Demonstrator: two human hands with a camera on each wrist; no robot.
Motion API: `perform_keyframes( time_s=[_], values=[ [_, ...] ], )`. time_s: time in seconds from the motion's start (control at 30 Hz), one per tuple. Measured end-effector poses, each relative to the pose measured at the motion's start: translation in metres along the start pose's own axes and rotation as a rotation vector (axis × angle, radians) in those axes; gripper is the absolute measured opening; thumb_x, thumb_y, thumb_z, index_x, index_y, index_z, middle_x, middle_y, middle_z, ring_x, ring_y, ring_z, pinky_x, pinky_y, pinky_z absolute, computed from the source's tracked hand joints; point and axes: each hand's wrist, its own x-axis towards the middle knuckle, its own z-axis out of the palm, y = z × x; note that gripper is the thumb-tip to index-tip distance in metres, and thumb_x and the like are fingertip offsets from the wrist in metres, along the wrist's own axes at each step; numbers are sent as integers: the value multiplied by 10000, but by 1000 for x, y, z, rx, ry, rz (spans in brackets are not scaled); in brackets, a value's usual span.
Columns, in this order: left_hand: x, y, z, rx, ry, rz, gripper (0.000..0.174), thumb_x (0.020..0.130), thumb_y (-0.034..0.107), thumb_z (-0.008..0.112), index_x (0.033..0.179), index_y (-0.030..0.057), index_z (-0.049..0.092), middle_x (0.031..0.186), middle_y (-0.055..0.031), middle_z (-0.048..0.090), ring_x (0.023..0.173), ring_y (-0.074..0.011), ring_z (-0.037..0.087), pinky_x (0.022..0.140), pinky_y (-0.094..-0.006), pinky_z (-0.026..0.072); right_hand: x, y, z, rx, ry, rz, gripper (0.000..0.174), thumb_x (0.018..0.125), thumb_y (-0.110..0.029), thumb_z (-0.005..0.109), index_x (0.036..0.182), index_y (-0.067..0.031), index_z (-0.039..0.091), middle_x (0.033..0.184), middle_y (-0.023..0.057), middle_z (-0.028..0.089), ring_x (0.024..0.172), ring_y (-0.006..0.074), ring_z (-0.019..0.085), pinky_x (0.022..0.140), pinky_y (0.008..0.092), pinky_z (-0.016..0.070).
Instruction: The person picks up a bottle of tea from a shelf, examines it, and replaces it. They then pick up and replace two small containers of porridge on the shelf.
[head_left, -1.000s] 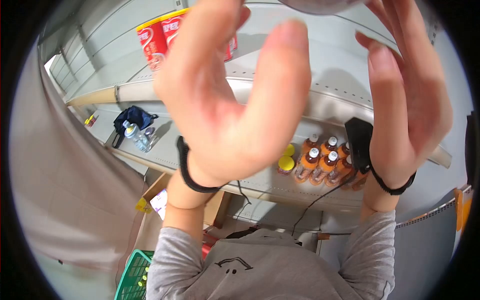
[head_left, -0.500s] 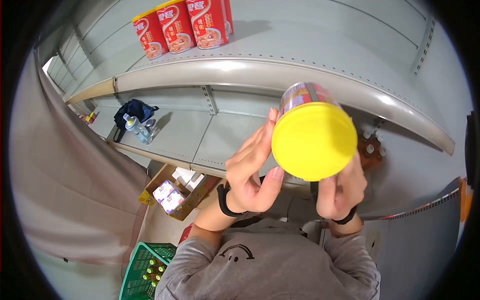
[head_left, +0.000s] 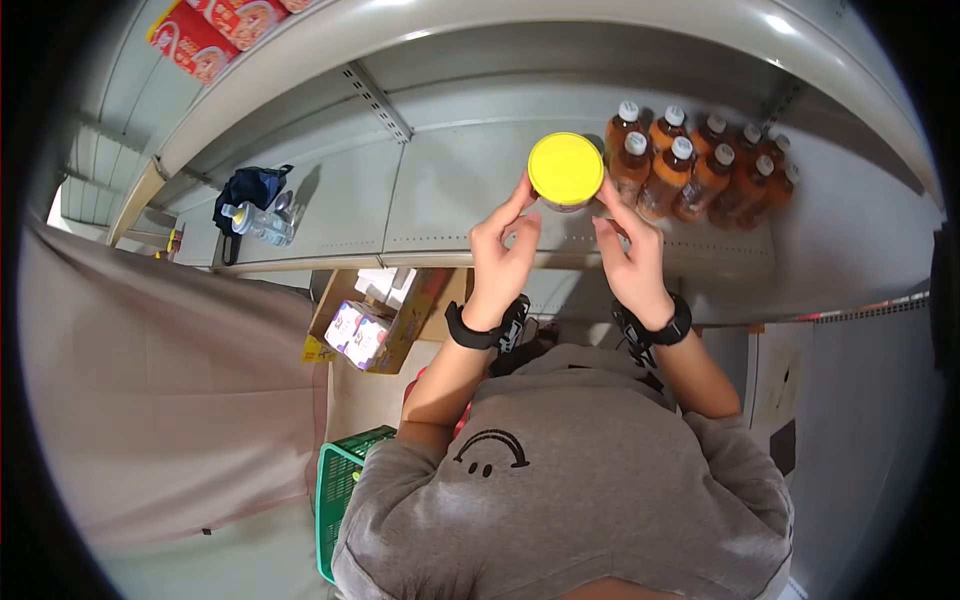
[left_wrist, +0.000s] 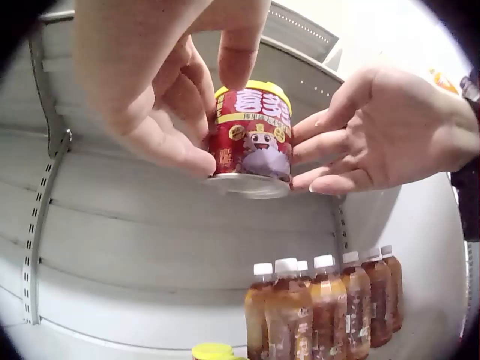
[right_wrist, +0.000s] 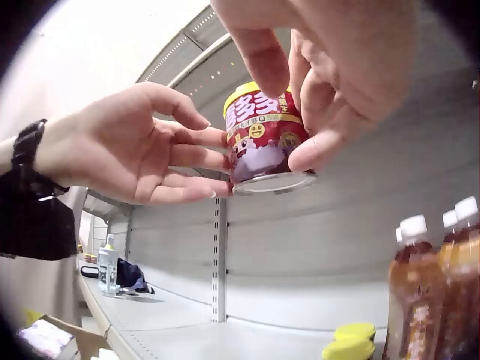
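A red can with a yellow lid (head_left: 566,170) is held up between both hands in front of the shelf. From one side the straight fingers of my left hand (head_left: 503,250) press on it; my right hand (head_left: 635,250) presses from the other side the same way. Both thumbs stand away from its wall in the head view. The can (left_wrist: 255,142) is nearly upright in the left wrist view, with a cartoon figure on its label and its metal base showing. Below it, more yellow lids (right_wrist: 350,343) show in the right wrist view.
Several bottles of amber drink with white caps (head_left: 668,180) stand on the shelf at right. Further left are a clear bottle (head_left: 262,224) and a dark blue bag (head_left: 245,190). Red cans (head_left: 195,42) stand on the upper shelf. Below are a carton (head_left: 405,310) and a green basket (head_left: 330,510).
The hands have come down from high up, bringing the can into sight and lowering it from the upper shelf's edge toward the lower shelf. The head view has tilted further down.
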Motion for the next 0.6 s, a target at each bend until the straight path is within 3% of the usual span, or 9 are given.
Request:
perform_keyframes(
  time_s=[0.1, 0.2, 0.3, 0.33, 0.5, 0.57, 0.6],
  values=[
    [-3, -32, 4, -29, 14, -138, 381, 827, -16, 469, 1208, -24, 443, 1123, -132, 542, 1027, -183, 518, 848, -269, 415, -8, 34, 3, 91, -52, 200, 484, 760, 73, 430, 1238, 4, 405, 1088, 211, 551, 979, 193, 558, 756, 246, 446],
    [-2, -66, 7, 90, 6, -202, 358, 806, 40, 512, 1157, -30, 489, 950, -115, 622, 826, -82, 541, 729, -203, 427, -18, 73, 9, 106, -58, 273, 502, 751, 81, 405, 1244, -10, 401, 1101, 211, 545, 1043, 209, 530, 732, 249, 457],
    [-3, -85, 8, 58, -102, -372, 366, 819, 34, 506, 1181, -10, 482, 1065, -80, 571, 913, -98, 519, 795, -216, 400, -29, 111, 13, 109, -81, 369, 513, 742, 73, 396, 1248, -11, 396, 1105, 212, 543, 1061, 220, 520, 746, 253, 454],
    [-4, -94, 7, 49, -148, -379, 354, 823, 57, 510, 1173, 5, 497, 1029, -41, 574, 873, -83, 515, 760, -194, 396, -33, 124, 14, 105, -87, 385, 521, 735, 66, 402, 1250, -11, 393, 1104, 218, 541, 1059, 221, 521, 753, 255, 450],
    [-12, -142, 7, -72, -182, -470, 337, 843, 77, 485, 1174, 22, 503, 1000, -17, 571, 861, -79, 512, 738, -210, 420, -48, 150, 19, 26, -135, 455, 547, 719, 47, 419, 1260, -19, 383, 1108, 229, 535, 1051, 226, 528, 766, 260, 441],
    [-14, -155, 7, -104, -177, -500, 335, 848, 79, 478, 1178, 26, 501, 997, -15, 570, 873, -80, 513, 735, -218, 429, -51, 156, 21, -10, -184, 540, 598, 704, 98, 412, 1287, -8, 339, 1194, 133, 498, 1098, 204, 486, 857, 243, 388],
    [-13, -159, 6, -119, -193, -531, 332, 853, 81, 470, 1179, 27, 499, 1008, -17, 565, 885, -87, 517, 737, -229, 437, -49, 152, 21, -12, -186, 566, 593, 702, 103, 407, 1283, 2, 343, 1201, 136, 493, 1102, 200, 483, 857, 243, 386]
  ],
)
